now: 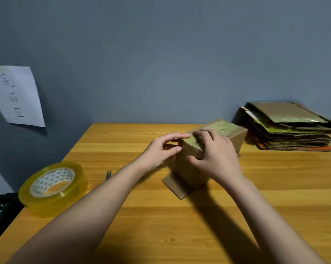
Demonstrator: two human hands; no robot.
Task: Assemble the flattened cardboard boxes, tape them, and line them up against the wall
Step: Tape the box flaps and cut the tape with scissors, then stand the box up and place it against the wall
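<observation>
Both hands, left hand (pixel 159 149) and right hand (pixel 216 155), press fingers curled onto the box (pixel 191 168) mid-table, top taped; bottom flaps open, flat stack (pixel 286 130) waiting, none lined up.

Both bare forearms reach forward and converge. The left hand (pixel 159 149) curls in a loose pinch, thumb below the extended fingers. The right hand (pixel 216 153) lies palm-down, fingers bent and spread, its thumb tucked beneath them, fingertips nearly meeting the left's.
</observation>
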